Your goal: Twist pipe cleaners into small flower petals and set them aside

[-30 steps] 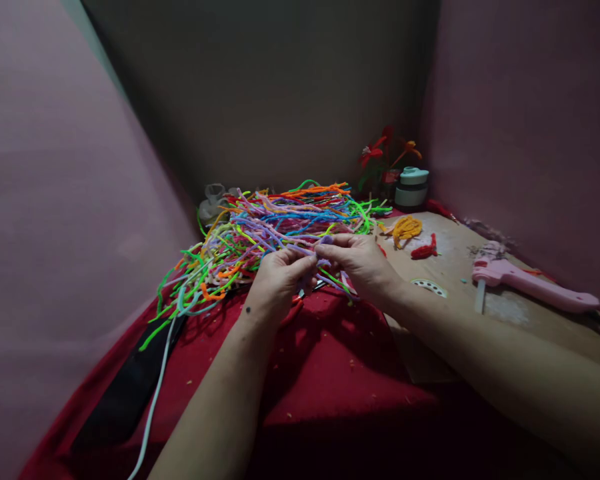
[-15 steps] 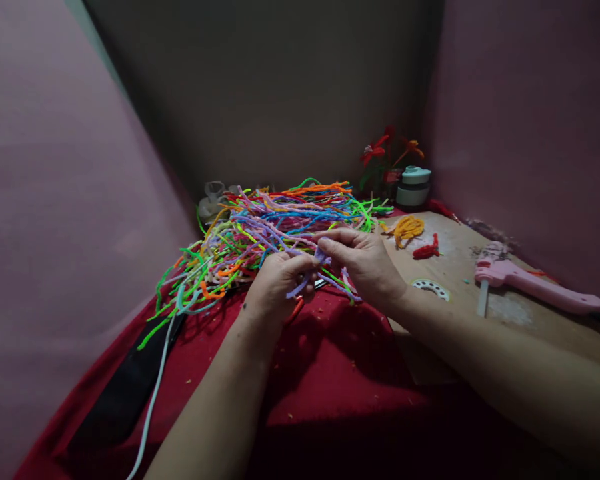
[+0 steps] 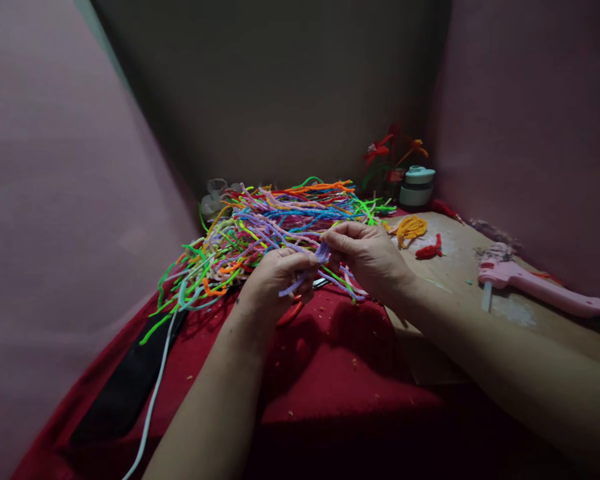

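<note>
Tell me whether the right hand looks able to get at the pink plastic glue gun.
Probably yes, once the right hand releases the fuzzy purple strip it pinches: the pink plastic glue gun lies rightward on brown board, with nothing tall between.

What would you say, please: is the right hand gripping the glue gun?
No, the right hand pinches lilac pipe cleaner, away from the pink glue gun.

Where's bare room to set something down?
Largest: the red cloth nearer than the left hand and right hand, beside the brown board, crumbs aside. Smaller: that board, between the red fuzzy piece and pink glue gun. Crowded: the fuzzy-stem pile beyond both hands.
</note>
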Motion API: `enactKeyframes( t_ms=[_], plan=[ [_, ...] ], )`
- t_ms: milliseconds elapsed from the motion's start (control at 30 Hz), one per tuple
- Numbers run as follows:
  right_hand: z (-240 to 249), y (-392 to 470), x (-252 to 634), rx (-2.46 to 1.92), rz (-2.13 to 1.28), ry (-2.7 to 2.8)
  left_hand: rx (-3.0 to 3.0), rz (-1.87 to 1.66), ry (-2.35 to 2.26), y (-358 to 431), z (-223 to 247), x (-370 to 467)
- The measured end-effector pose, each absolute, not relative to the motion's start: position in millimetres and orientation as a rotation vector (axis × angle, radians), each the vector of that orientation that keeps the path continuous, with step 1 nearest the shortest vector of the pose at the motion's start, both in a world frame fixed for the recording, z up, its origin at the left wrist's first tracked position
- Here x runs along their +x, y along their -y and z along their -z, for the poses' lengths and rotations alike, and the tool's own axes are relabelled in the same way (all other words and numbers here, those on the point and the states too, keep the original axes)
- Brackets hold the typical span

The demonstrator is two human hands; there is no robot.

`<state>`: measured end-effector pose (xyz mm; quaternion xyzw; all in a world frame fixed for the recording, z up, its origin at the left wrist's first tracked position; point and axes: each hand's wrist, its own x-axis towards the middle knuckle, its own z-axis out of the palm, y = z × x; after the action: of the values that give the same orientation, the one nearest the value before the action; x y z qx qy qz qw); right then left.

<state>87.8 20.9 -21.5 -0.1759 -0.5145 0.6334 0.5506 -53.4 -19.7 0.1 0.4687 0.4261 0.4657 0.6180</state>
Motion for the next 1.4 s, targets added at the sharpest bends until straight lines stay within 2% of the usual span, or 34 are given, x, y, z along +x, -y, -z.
enactKeyframes(
  t_ms=[267,533,800,867,1067,1400],
  plan=[
    [23,-18,85,-0.485,-1.412,1.145,1.103,-1.137,-1.047,20,4,-49],
    [20,-19,87,-0.519,-1.484,1.146,1.225,-1.255,-1.193,22,5,-49],
    [14,-12,90,-0.756,-1.010,1.400,1.338,-1.249,-1.349,28,-1,-41],
    [15,-12,89,-0.750,-0.979,1.395,1.333,-1.250,-1.318,29,-2,-40],
    [18,-10,86,-0.567,-1.375,1.367,1.292,-1.287,-1.200,24,5,-46],
    [24,-13,85,-0.500,-1.528,1.305,1.201,-1.308,-1.159,21,6,-49]
  ],
)
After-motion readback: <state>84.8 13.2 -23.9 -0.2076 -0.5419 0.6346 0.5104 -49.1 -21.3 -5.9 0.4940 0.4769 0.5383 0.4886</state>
